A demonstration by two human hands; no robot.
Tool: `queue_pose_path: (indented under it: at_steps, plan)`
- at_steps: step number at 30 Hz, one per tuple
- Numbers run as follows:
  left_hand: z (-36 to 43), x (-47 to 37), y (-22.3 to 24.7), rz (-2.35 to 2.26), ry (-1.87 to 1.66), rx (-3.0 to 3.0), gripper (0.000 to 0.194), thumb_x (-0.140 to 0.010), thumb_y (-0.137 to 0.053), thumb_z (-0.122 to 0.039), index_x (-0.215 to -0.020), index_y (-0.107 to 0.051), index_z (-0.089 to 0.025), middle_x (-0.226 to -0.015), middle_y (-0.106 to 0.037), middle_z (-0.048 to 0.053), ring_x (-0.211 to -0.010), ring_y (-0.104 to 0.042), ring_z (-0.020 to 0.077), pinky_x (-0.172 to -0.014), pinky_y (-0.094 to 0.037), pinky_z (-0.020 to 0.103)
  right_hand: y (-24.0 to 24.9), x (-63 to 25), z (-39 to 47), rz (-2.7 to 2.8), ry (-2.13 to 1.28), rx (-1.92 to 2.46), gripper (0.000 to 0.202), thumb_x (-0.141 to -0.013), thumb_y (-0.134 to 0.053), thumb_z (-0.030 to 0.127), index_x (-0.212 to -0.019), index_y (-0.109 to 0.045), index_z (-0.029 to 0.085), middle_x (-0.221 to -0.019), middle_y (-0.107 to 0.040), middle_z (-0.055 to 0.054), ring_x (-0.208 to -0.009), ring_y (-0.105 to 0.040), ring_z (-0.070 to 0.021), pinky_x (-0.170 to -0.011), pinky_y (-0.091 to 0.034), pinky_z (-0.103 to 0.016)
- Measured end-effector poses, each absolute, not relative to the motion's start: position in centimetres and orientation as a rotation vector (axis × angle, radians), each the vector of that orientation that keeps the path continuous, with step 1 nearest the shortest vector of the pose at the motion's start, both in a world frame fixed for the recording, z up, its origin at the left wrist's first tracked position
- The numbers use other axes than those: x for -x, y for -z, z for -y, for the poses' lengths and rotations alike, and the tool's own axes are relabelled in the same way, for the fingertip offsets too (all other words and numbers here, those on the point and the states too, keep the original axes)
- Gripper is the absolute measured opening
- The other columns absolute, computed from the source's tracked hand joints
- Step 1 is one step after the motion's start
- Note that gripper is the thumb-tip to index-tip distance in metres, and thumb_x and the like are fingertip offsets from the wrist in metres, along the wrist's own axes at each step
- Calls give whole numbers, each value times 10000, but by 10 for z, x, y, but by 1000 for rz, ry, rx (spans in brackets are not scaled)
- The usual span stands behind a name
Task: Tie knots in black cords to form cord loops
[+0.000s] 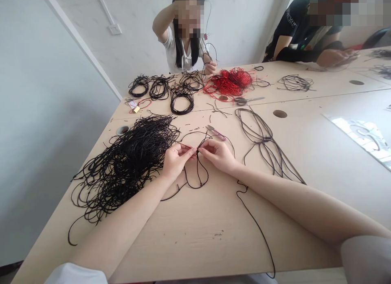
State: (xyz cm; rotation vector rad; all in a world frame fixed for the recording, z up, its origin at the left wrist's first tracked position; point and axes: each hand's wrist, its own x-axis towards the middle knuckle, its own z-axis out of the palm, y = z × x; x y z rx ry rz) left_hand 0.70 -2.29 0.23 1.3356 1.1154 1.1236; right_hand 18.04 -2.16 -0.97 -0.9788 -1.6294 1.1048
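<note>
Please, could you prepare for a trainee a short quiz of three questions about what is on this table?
1. True or false: the tangled red cord heap lies farther away than the large tangled black cord heap.
2. Complete: the left hand and right hand pinch a thin cord coloured ____.
3. Where is the small pink-handled cutting tool?
A) just beyond the right hand
B) left of the left hand
C) on the red heap

Key: 1 true; 2 black; 3 A

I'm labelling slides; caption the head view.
Both hands pinch a thin black cord beside a large black cord pile on a wooden table.
</note>
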Motion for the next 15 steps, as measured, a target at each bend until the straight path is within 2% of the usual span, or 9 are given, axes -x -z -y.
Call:
queue_pose_path:
  at_steps: [5, 15]
  plan:
    - [22, -6, -4, -1127, -1032, -1284, 277, -714, -731, -391, -754, -688, -121, -686, -669, 53, -602, -590, 117, -596, -481, 241, 10, -181, 23, 1706, -958, 1006, 168, -858, -535, 335, -796, -566, 182, -707, -562, -4, -627, -505, -120, -573, -415, -262]
    - [17, -1, -1, -1074, -917, -1379, 252, -769, -667, -371, -809, -692, -123, -691, -637, 34, -594, -527, 104, -578, -424, 233, 9, -180, 25, 1745, -818, 1040, 92, -836, -557, 268, -797, -585, 190, -743, -590, -7, -636, -505, -110, -585, -429, -251]
